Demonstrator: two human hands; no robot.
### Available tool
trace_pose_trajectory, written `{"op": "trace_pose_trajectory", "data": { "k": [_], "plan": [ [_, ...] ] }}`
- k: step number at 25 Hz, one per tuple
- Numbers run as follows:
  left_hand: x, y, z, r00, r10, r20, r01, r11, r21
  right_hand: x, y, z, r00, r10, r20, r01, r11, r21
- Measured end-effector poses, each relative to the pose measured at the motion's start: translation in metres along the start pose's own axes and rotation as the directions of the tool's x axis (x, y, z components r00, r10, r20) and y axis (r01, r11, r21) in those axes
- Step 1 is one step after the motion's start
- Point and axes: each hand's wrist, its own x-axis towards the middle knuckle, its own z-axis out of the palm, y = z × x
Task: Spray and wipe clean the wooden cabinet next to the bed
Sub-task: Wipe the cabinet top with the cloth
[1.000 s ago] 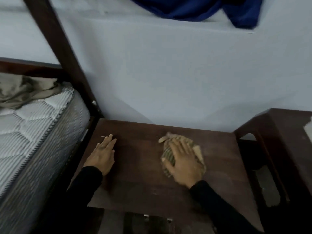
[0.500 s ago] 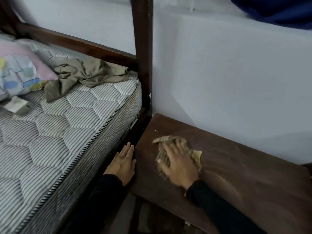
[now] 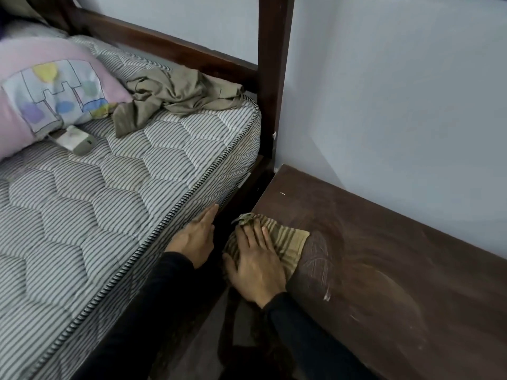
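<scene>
The dark wooden cabinet (image 3: 384, 270) stands against the wall, its top showing pale wipe streaks. A striped tan cloth (image 3: 288, 242) lies at the cabinet's left front corner, partly over the edge. My right hand (image 3: 255, 267) presses flat on the cloth, fingers spread over it. My left hand (image 3: 196, 237) is off the cabinet, fingers extended and resting against the side of the mattress (image 3: 109, 201) in the gap beside the cabinet. No spray bottle is in view.
A dark wooden bedpost (image 3: 274, 78) rises between mattress and cabinet. On the bed lie a pink pillow (image 3: 49, 91), a crumpled olive garment (image 3: 175, 97) and a small white device (image 3: 75, 139). A pale wall (image 3: 397, 105) backs the cabinet.
My right hand slid the cloth leftward to the cabinet's left edge. My left hand left the cabinet top and moved to the mattress side. The view swung left toward the bed.
</scene>
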Motion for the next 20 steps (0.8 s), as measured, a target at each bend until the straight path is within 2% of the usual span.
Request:
{"op": "trace_pose_trajectory", "data": {
  "k": [3,8,11,13,15,17,20],
  "plan": [
    [-0.025,-0.005,0.011,0.998,0.002,0.056,-0.003,1.0,0.024,0.004,0.003,0.001,0.999,-0.033,0.003,0.034,0.997,-0.063],
    [-0.049,0.004,0.03,0.996,0.014,0.084,-0.014,1.0,-0.003,-0.041,0.037,-0.01,0.998,-0.055,0.022,0.056,0.998,-0.03],
    [-0.048,0.013,0.036,0.999,0.032,0.02,-0.032,0.999,-0.01,-0.032,0.038,-0.012,0.998,0.058,-0.015,-0.059,0.996,-0.071],
    [-0.044,0.018,0.035,1.0,0.018,0.011,-0.018,1.0,-0.004,-0.013,0.021,-0.009,0.993,0.117,-0.032,-0.118,0.992,-0.034],
    [-0.039,0.024,0.038,1.0,0.026,0.009,-0.026,0.999,0.023,-0.016,0.024,-0.007,0.994,0.101,-0.028,-0.102,0.994,-0.035],
    [-0.034,0.036,0.045,0.997,0.075,0.019,-0.077,0.994,0.079,-0.042,0.053,-0.016,0.99,0.135,-0.031,-0.136,0.99,-0.039],
    [-0.028,0.072,0.061,0.979,0.199,0.048,-0.203,0.973,0.108,-0.089,0.113,-0.037,0.958,0.265,-0.11,-0.272,0.961,-0.052]
  ]
}}
